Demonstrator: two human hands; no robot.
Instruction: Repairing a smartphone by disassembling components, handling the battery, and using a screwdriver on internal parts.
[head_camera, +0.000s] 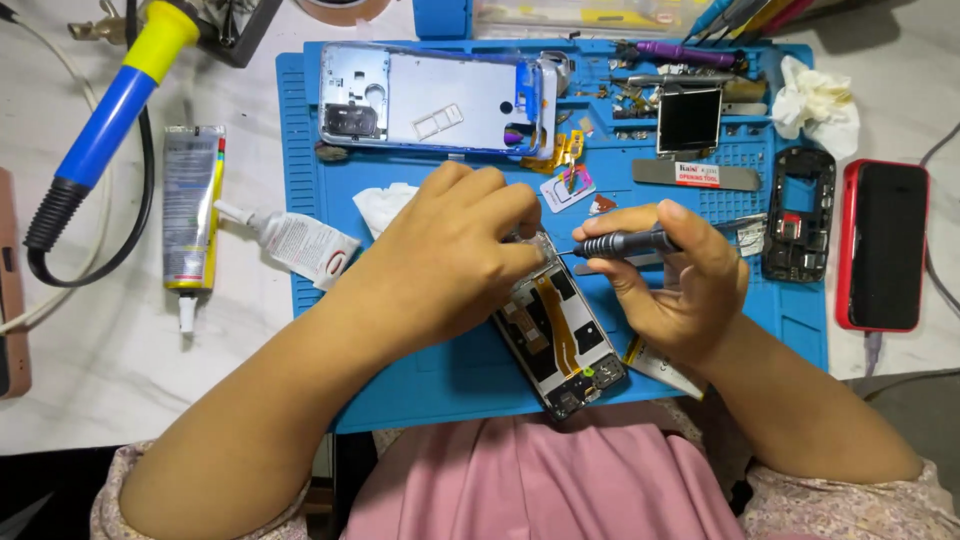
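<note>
The opened phone (560, 335) lies slantwise at the near edge of the blue mat (300, 200), its circuit boards and an orange ribbon cable bared, its top end tucked under the left hand (450, 255) and its bottom end pointing toward five o'clock. The left hand is curled down over that upper end, fingers pressing on it; what the fingertips pinch, if anything, is hidden. The right hand (675, 280) is closed around a small dark screwdriver (620, 242), thumb on top, the tip aimed toward nine o'clock and meeting the phone's upper right edge just beside the left fingers. To work a screw here well, it seems wise to keep the driver square to the screw head, press lightly, and let the left hand hold the phone flat so the tip does not skid onto the ribbon cable. From the hands, a detached back cover (430, 100) lies at twelve o'clock, a glue tube (290, 240) on the bench at nine o'clock, and a red phone (885, 245) at three o'clock.
</note>
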